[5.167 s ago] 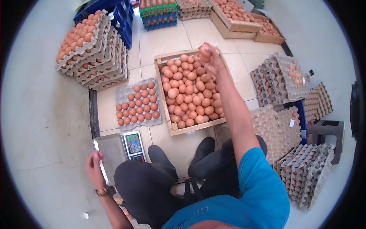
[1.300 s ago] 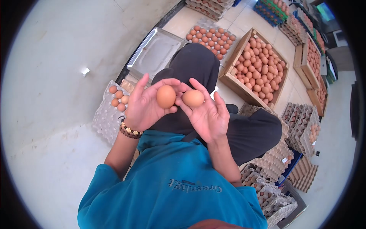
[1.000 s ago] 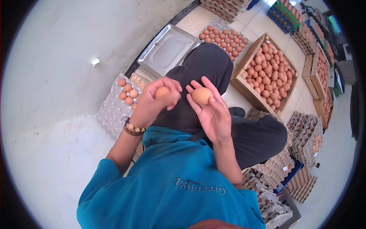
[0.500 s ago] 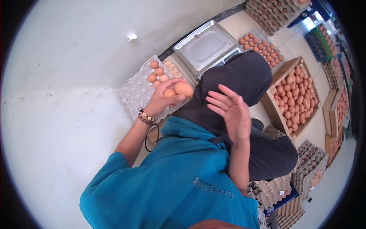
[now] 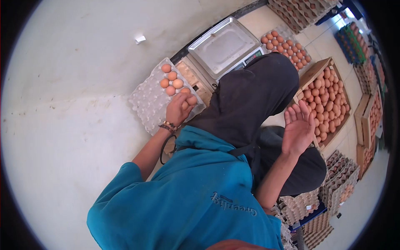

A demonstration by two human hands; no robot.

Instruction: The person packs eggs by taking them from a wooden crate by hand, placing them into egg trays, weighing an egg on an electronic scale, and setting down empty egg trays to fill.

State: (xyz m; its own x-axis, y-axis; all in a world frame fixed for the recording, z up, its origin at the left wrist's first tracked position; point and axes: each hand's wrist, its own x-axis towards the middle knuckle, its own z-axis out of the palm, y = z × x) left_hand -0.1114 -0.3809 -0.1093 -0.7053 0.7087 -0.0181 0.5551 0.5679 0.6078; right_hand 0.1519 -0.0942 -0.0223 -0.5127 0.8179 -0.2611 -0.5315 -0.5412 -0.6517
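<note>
My left hand (image 5: 178,110), with a beaded bracelet at the wrist, is down at the near edge of a grey egg tray (image 5: 143,98). Its fingers curl around brown eggs (image 5: 191,100); two show beside the fingers, low over the tray cups. Several more eggs (image 5: 172,76) sit in the cups just beyond. My right hand (image 5: 299,129) is raised, palm up and fingers stretched, holding nothing. It is nearest to a wooden crate (image 5: 313,75) heaped with loose brown eggs (image 5: 325,104), beside its near side.
A scale with a metal pan (image 5: 225,48) stands past my knee. Another tray of eggs (image 5: 287,48) lies to its right. Stacked egg trays (image 5: 298,208) stand at lower right, and further stacks (image 5: 300,12) at the top. A white wall (image 5: 83,54) is on the left.
My left hand has lowered the eggs to the tray and turned palm down. My right hand has swung right, away from my left hand and toward the crate.
</note>
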